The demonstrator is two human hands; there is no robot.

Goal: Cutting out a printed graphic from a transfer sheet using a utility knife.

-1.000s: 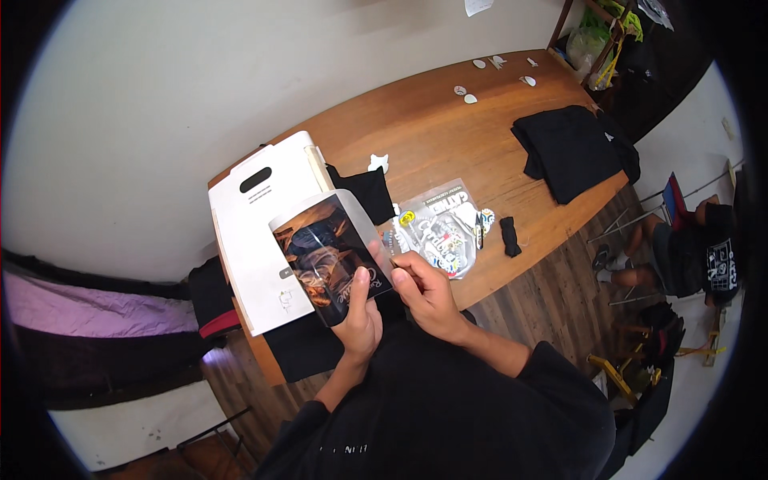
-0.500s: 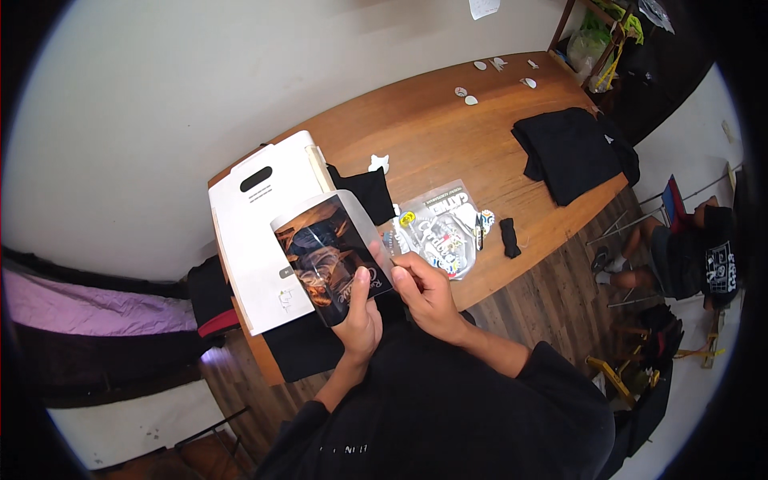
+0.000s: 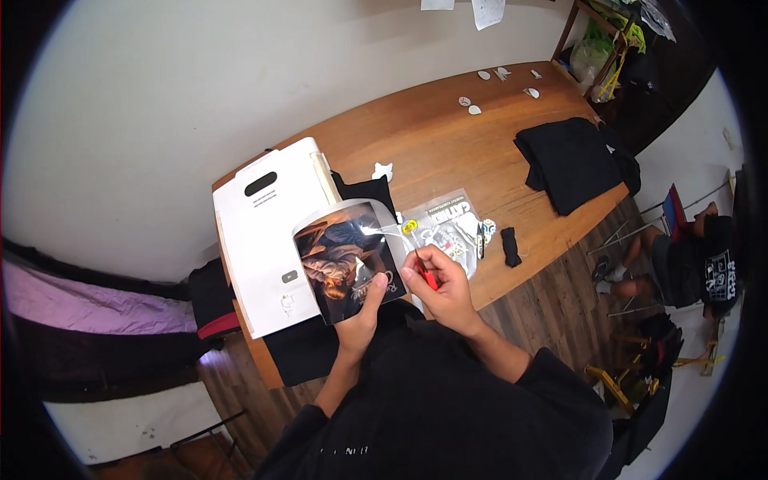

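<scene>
My left hand (image 3: 368,314) is closed on the lower edge of a glossy printed film sheet (image 3: 336,248), thumb on top. The sheet has a dark picture and a clear, curled border. My right hand (image 3: 442,292), just right of the sheet, is closed around a small red-handled tool (image 3: 429,277) with a thin dark tip; its exact kind is hard to make out. A narrow clear strip (image 3: 390,230) runs from the sheet's right side toward that tool. Behind the sheet, a white flat-topped machine (image 3: 260,232) with a dark oval handle slot stands on black fabric (image 3: 300,352).
Right of the sheet lies a clear plastic bag (image 3: 448,210) with printed stickers, beside a small black bundle (image 3: 510,246). Folded black clothing (image 3: 568,164) sits on the wooden table (image 3: 448,144). Several white cutouts are scattered at the far end. Another person (image 3: 688,256) sits at right.
The red-handled tool now shows in my right hand, which has come off the sheet's edge. The sheet has turned and shifted slightly right, and a clear strip stands out from its side.
</scene>
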